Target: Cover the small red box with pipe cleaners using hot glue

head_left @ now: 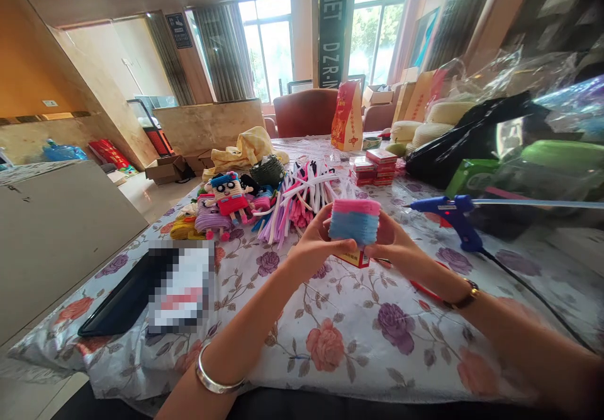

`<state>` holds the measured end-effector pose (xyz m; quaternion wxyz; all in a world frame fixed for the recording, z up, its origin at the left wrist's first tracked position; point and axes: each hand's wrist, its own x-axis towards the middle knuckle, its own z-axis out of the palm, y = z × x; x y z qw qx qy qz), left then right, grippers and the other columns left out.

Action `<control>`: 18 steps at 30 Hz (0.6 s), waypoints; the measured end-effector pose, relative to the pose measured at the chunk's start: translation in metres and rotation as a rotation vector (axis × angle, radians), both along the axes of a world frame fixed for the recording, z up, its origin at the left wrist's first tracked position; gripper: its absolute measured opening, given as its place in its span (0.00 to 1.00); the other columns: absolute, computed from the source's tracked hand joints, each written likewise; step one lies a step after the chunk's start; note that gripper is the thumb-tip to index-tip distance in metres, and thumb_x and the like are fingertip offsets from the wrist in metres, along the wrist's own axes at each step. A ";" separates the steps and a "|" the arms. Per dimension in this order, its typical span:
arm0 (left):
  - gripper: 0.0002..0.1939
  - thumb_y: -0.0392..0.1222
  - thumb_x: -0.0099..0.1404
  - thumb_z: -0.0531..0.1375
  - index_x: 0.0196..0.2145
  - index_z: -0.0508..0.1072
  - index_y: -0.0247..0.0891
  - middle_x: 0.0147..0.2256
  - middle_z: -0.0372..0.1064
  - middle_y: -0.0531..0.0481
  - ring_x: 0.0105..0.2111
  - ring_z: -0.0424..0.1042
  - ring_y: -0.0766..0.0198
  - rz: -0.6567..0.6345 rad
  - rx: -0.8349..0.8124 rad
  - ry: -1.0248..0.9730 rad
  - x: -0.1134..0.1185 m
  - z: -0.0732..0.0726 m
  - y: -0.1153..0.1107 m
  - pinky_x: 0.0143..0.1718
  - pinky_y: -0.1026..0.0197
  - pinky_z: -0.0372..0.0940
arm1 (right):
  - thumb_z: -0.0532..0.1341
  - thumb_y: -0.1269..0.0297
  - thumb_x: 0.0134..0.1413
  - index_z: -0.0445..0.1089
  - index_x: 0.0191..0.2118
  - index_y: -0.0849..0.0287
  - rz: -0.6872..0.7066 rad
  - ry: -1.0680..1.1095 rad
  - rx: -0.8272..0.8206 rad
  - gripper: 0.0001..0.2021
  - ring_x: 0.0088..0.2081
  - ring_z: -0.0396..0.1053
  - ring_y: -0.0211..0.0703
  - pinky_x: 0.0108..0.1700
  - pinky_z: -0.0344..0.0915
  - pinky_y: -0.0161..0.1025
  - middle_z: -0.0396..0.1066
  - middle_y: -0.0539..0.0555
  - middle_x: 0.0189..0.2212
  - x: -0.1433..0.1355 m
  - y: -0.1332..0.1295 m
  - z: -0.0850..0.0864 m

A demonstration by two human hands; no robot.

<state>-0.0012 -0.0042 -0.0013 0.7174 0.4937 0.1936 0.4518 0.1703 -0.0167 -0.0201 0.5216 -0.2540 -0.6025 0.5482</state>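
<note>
A block of pink and blue fuzzy pipe cleaners (355, 224) is raised above the middle of the table. My left hand (315, 244) closes on its left side, and my right hand (395, 239) grips it from the right. Both thumbs press near its lower edge. Below it a small red and yellow box (357, 259) peeks out; whether the fuzzy block is wrapped around it or stands in front of it, I cannot tell. Behind my left hand lies a heap of loose pipe cleaners (306, 187) in white, pink and purple.
To the right is a blue glue gun (443, 209) with its black cord. Small red boxes (381, 167) are stacked at the back. A pipe-cleaner doll (229, 197) sits left of the heap. Nearer left, a dark flat panel (125, 294) lies on the flowered tablecloth (325, 344).
</note>
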 end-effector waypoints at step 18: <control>0.34 0.36 0.41 0.73 0.47 0.68 0.41 0.34 0.74 0.51 0.33 0.74 0.62 0.033 -0.009 -0.002 0.002 0.001 -0.003 0.38 0.60 0.66 | 0.71 0.65 0.42 0.63 0.51 0.49 -0.035 -0.040 -0.090 0.28 0.38 0.73 0.42 0.33 0.72 0.36 0.74 0.50 0.40 -0.006 -0.009 0.012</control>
